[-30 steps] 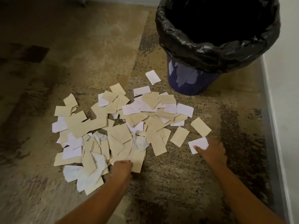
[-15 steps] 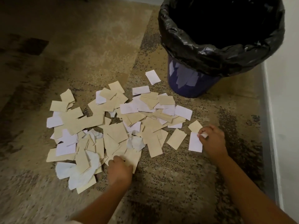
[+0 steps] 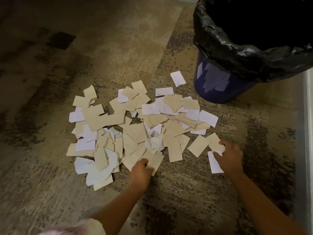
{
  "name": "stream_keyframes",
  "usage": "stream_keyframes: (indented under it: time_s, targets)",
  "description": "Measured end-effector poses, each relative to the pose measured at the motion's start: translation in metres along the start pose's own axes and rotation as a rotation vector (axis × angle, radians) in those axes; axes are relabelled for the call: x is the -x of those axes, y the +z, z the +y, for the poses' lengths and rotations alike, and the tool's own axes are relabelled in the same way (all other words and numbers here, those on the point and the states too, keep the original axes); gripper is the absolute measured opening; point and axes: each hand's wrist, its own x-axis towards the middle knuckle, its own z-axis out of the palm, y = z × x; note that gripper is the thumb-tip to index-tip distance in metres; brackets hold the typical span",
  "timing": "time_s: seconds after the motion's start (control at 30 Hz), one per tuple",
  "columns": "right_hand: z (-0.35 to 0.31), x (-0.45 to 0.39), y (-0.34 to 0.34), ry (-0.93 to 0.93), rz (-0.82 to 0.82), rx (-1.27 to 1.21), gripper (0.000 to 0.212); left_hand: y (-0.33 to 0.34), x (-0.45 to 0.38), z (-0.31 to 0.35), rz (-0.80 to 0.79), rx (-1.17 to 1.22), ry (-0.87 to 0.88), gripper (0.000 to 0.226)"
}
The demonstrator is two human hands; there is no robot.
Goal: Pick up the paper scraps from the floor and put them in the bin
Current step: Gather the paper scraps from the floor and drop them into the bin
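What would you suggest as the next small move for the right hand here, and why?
Probably close the right hand on the tan scrap at its fingertips, adding it to the white scrap it already pinches. The bin stands just beyond, and one scrap alone makes a poor trip.

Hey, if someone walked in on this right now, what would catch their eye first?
Probably the heap of tan and white paper scraps spread over the middle of the carpet. Next, the blue bin with its black liner at the upper right. Then the two hands at the heap's near edge: the left hand grips a tan scrap, the right hand pinches a white one.
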Motion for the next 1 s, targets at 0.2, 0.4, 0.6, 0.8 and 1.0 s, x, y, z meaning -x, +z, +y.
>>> stream_keyframes:
  time_s: [0.2, 0.4, 0.6, 0.8, 1.0]
  targets:
    - [-0.002, 0.008, 0.004, 0.137, -0.067, -0.092, 0.072, 0.014, 0.0, 0.015, -0.085, 0.259, 0.113, 0.024]
    - [-0.003, 0.017, 0.004, 0.14, -0.206, -0.03, 0.063, 0.036, -0.005, 0.065, -0.107, 0.594, -0.113, 0.016]
    - [-0.001, 0.036, 0.007, 0.138, -0.303, -0.104, 0.051, 0.051, -0.014, 0.098, -0.139, 0.871, -0.329, 0.021]
    - [0.005, 0.04, 0.001, 0.34, -0.14, -0.272, 0.048, 0.049, -0.023, 0.11, -0.14, 0.898, -0.34, 0.022]
    - [0.008, 0.047, -0.018, 0.327, 0.038, -0.004, 0.044, 0.06, -0.023, 0.11, -0.146, 0.76, -0.308, 0.021]
